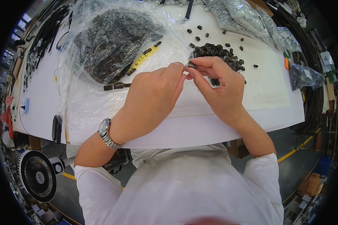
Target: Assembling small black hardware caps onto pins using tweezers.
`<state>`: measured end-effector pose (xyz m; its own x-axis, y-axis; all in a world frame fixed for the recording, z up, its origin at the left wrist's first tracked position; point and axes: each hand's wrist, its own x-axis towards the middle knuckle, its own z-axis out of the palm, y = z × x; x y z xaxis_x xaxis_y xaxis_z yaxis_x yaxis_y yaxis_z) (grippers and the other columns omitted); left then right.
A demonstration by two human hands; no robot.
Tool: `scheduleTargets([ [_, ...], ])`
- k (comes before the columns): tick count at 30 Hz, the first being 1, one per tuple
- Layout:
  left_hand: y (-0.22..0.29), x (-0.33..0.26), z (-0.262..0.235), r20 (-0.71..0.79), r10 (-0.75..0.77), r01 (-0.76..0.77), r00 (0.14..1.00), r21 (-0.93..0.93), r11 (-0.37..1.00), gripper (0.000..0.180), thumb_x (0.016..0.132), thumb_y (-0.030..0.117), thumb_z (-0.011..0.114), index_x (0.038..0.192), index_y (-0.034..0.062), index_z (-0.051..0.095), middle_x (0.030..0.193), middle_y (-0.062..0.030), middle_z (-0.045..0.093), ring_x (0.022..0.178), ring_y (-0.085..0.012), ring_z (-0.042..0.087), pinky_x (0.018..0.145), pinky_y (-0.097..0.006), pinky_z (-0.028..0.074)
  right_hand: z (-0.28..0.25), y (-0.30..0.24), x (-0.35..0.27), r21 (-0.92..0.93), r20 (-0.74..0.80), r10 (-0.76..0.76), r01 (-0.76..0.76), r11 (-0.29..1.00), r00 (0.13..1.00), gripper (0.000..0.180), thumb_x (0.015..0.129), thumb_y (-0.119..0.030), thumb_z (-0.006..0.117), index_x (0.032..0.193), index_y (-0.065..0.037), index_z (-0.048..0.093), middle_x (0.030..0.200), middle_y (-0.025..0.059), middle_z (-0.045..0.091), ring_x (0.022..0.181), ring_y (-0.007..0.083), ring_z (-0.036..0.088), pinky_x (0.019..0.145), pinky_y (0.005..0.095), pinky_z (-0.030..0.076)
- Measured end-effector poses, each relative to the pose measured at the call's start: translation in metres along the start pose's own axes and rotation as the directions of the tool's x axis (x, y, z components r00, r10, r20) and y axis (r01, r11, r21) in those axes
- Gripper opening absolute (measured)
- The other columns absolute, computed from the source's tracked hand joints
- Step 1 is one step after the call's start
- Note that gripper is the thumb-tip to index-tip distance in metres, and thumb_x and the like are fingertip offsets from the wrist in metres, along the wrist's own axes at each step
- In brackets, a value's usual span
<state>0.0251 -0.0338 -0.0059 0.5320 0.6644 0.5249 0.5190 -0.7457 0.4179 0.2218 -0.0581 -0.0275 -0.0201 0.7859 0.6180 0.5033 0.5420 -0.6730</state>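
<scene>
Above the white tabletop, my left hand point(154, 93) and my right hand point(223, 84) meet at the fingertips. Between the right thumb and index finger is a small dark piece point(192, 64), much like the loose ones nearby. The left fingers are pinched right beside it; what they hold is mostly hidden, with only a thin shiny bit showing. Just beyond the right hand lies a pile of small black ring-like pieces point(221, 52), partly covered by that hand. A clear plastic bag point(116, 41) full of dark parts spreads behind the left hand.
A yellow tag point(144, 58) with writing lies on the bag's edge, near dark joined parts point(116, 86). Clear bags point(244, 17) rest at the far right, near an orange-handled item point(286, 63). A black fan point(37, 176) stands lower left, off the table point(266, 107).
</scene>
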Motion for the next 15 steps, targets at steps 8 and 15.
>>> scheduleTargets([
  [8, -0.003, -0.002, 0.005, -0.030, 0.070, -0.069, 0.997, 0.052, 0.996, 0.019, 0.098, 0.008, 0.074, 0.115, 0.0017, 0.069, 0.078, -0.0135, 0.068, 0.061, -0.0293, 0.066, 0.055, -0.040, 0.048, 0.003, 0.002, 0.000, -0.093, -0.017, -0.050, 0.048, 0.994, 0.999, 0.019, 0.092, -0.003, 0.079, 0.109, -0.002, 0.072, 0.089, 0.0109, 0.078, 0.078, 0.0199, 0.079, 0.063, 0.0298, 0.058],
  [15, -0.006, 0.000, 0.007, -0.010, 0.108, -0.107, 0.994, 0.066, 0.992, 0.019, 0.098, 0.007, 0.073, 0.116, 0.0011, 0.068, 0.075, -0.0123, 0.067, 0.061, -0.0287, 0.066, 0.055, -0.040, 0.047, 0.004, 0.006, 0.001, -0.186, -0.007, -0.145, 0.141, 0.972, 0.989, 0.021, 0.090, 0.001, 0.078, 0.110, 0.000, 0.071, 0.089, 0.0146, 0.077, 0.072, 0.0260, 0.076, 0.061, 0.0321, 0.057],
])
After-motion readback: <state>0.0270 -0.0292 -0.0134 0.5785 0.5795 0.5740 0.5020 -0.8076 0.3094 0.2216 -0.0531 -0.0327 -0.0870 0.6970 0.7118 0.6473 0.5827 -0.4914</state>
